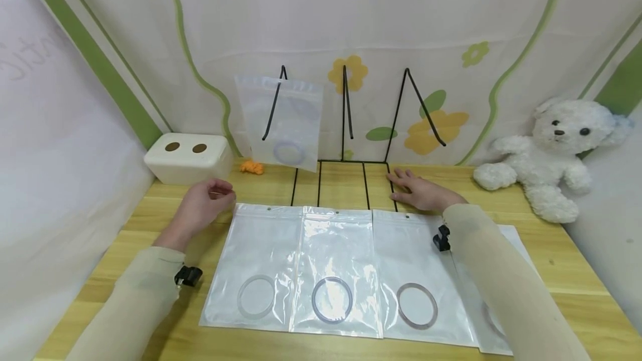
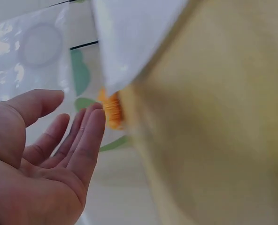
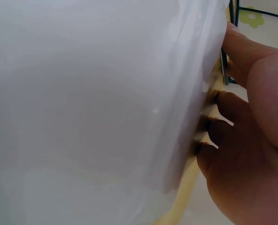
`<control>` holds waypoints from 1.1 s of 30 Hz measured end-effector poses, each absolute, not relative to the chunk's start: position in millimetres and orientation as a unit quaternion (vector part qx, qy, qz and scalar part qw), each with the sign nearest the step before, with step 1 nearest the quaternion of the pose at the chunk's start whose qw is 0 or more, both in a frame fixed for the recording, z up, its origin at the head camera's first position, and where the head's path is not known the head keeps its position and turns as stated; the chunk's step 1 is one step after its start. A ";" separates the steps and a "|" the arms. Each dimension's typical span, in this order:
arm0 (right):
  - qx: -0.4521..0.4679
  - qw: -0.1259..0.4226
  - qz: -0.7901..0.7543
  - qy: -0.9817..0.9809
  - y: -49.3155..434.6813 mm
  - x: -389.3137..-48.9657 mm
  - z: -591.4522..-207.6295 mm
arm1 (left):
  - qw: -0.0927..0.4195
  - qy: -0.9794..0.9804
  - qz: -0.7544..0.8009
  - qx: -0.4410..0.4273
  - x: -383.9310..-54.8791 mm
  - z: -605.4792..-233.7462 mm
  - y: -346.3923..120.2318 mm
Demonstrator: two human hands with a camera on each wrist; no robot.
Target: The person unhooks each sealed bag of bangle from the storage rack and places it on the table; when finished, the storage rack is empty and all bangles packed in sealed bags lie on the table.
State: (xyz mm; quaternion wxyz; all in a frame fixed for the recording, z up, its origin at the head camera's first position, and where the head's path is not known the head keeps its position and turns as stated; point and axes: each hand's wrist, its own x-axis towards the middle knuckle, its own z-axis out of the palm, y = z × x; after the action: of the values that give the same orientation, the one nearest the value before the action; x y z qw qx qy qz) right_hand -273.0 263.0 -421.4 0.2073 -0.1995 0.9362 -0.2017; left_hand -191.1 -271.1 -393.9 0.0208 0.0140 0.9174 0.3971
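Several clear zip bags lie side by side on the table, each with a thin ring low inside. My left hand (image 1: 203, 208) is by the top left corner of the leftmost bag (image 1: 266, 244), fingers loosely bent and nothing in them. Beyond it are the middle bag (image 1: 336, 244) and a third bag (image 1: 416, 255). A fourth bag (image 1: 514, 238) is partly hidden under my right sleeve. Just above the third bag, my right hand (image 1: 423, 193) rests with fingers spread at the base of the black wire rack (image 1: 366, 177). Another bag (image 1: 281, 116) hangs from the rack's left hook.
A white box (image 1: 190, 169) with two round holes stands at the back left. An orange bundle (image 1: 252, 167) lies beside it. At the back right sits a white teddy bear (image 1: 546, 155). A printed cloth (image 1: 301, 15) hangs behind the table.
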 end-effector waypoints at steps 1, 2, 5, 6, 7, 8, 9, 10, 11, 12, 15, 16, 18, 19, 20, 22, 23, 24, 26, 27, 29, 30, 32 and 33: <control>-0.201 0.207 -0.201 0.936 262.5 -273.0 -420.9 | 0.016 0.915 0.402 0.014 -191.5 -388.9 -271.2; -0.200 0.207 -0.202 0.936 262.4 -273.2 -420.6 | 0.011 0.913 0.407 0.012 -192.4 -383.4 -270.8; -0.201 0.208 -0.200 0.936 262.4 -273.8 -420.0 | -0.015 0.900 0.435 0.008 -197.2 -366.0 -269.1; -0.201 0.208 -0.201 0.936 262.6 -273.9 -419.9 | -0.028 0.895 0.444 0.006 -199.5 -360.2 -268.1; -0.199 0.210 -0.201 0.936 262.8 -273.9 -419.9 | -0.039 0.890 0.454 0.002 -201.8 -354.5 -266.7; -0.198 0.210 -0.201 0.936 262.7 -273.9 -420.0 | -0.053 0.884 0.465 0.000 -204.2 -348.9 -265.1; -0.198 0.210 -0.202 0.936 262.8 -273.7 -420.0 | -0.066 0.878 0.474 -0.003 -206.6 -343.8 -263.3; -0.199 0.209 -0.199 0.936 262.8 -273.5 -420.0 | -0.078 0.874 0.479 -0.007 -209.2 -339.0 -261.5; -0.199 0.209 -0.199 0.936 262.8 -273.0 -419.8 | -0.091 0.871 0.483 -0.010 -211.6 -334.3 -259.6; -0.199 0.209 -0.199 0.937 262.6 -272.6 -419.7 | -0.100 0.867 0.489 -0.013 -214.0 -330.0 -257.5; -0.197 0.209 -0.199 0.937 262.0 -271.7 -419.5 | -0.124 0.852 0.508 -0.019 -221.3 -318.5 -250.4; -0.197 0.209 -0.198 0.937 261.7 -271.6 -419.4 | -0.132 0.847 0.514 -0.018 -223.6 -315.2 -247.8; -0.195 0.211 -0.200 0.937 261.1 -271.5 -419.6 | -0.148 0.834 0.531 -0.017 -228.0 -309.6 -242.4; -0.195 0.212 -0.200 0.936 260.8 -271.6 -419.5 | -0.156 0.830 0.536 -0.017 -230.0 -307.0 -239.7; -0.196 0.212 -0.200 0.936 260.6 -271.7 -419.3 | -0.165 0.825 0.541 -0.016 -232.2 -304.7 -237.2; -0.196 0.212 -0.201 0.936 260.3 -272.1 -419.3 | -0.182 0.817 0.547 -0.015 -236.5 -300.2 -232.3; -0.196 0.213 -0.202 0.936 260.3 -272.4 -419.4 | -0.190 0.813 0.550 -0.015 -239.0 -297.9 -230.1; -0.197 0.213 -0.202 0.935 260.3 -272.6 -419.3 | -0.198 0.807 0.556 -0.015 -241.7 -295.5 -228.1; -0.196 0.214 -0.203 0.935 260.5 -273.2 -419.4 | -0.210 0.793 0.571 -0.011 -247.1 -290.3 -224.2; -0.195 0.214 -0.202 0.936 260.5 -273.5 -419.6 | -0.213 0.787 0.579 -0.010 -249.9 -287.7 -222.4; -0.194 0.213 -0.200 0.936 261.0 -274.2 -420.0 | -0.216 0.773 0.596 -0.006 -255.4 -282.7 -219.2; -0.194 0.213 -0.200 0.937 261.1 -274.4 -420.2 | -0.215 0.768 0.604 -0.005 -257.9 -280.3 -217.7; -0.193 0.213 -0.197 0.937 261.5 -274.9 -420.6 | -0.209 0.761 0.614 -0.005 -262.7 -275.9 -215.3; -0.192 0.214 -0.197 0.937 261.6 -275.1 -420.8 | -0.206 0.761 0.615 -0.005 -264.8 -273.9 -214.3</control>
State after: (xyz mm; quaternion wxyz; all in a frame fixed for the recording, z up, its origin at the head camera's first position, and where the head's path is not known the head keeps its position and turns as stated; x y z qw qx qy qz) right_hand -275.1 261.6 -420.8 0.2140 -0.1922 0.9373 -0.1971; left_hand -264.8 -214.3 -273.9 -0.2064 -0.0054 0.7608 0.6153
